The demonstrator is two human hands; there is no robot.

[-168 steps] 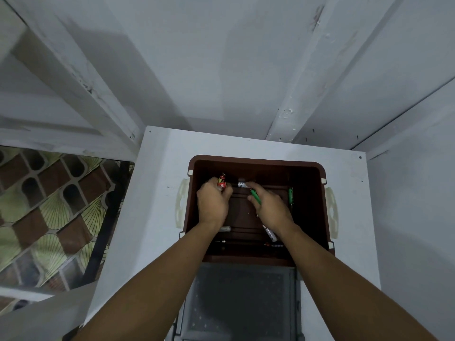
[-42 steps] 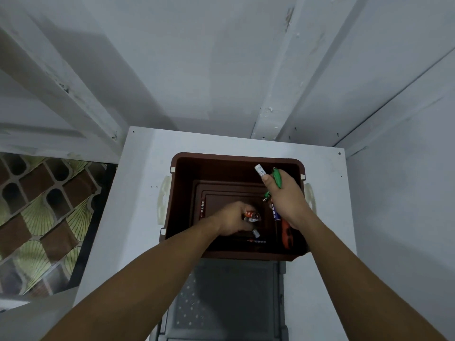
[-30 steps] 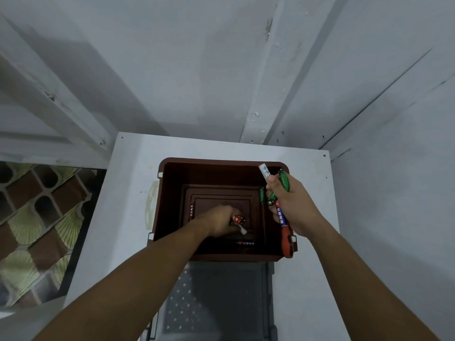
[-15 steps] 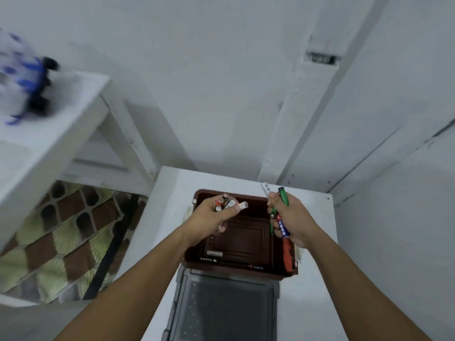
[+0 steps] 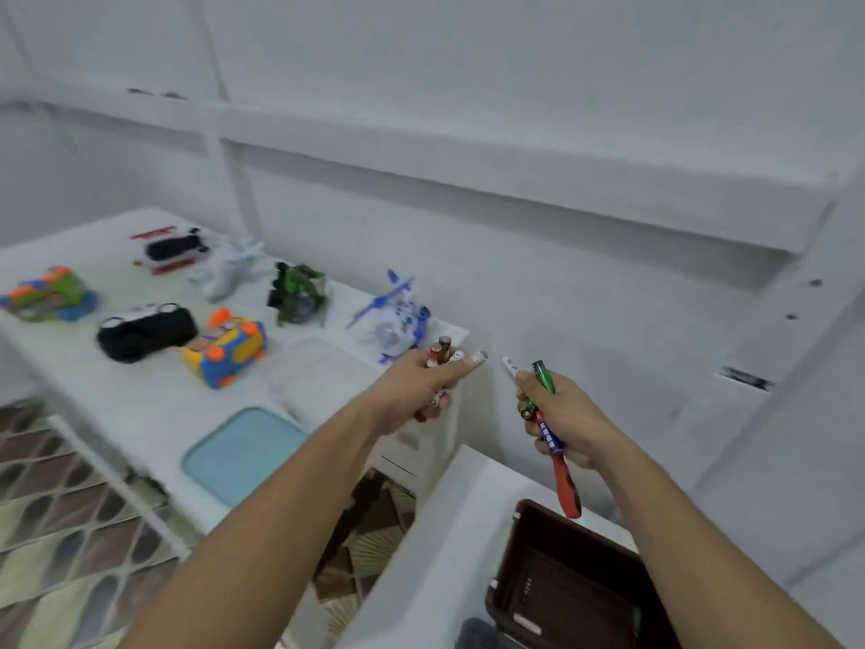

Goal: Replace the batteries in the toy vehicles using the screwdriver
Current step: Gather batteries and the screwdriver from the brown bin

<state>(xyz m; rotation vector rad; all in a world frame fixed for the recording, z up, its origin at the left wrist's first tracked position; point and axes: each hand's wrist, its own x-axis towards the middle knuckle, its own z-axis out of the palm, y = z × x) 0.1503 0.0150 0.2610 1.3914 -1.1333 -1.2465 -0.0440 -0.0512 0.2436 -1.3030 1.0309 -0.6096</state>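
Right hand (image 5: 568,416) is gripping the screwdriver (image 5: 560,477) nearly upright, red handle down toward the brown bin (image 5: 552,583); left hand (image 5: 414,384) is clutching batteries (image 5: 442,354).

Open air is lying between left hand (image 5: 423,384) and right hand (image 5: 559,412). A toy helicopter (image 5: 392,320) is blocking just beyond the left; the brown bin (image 5: 508,569) is gaping below the right.

No text can be read with certainty. White characters are printed on the blue band of the screwdriver (image 5: 558,468) (gripped in the right hand (image 5: 568,416)), but they are too blurred to be made out. Small dark marks are seen on a white battery (image 5: 510,366) just above it, equally illegible.
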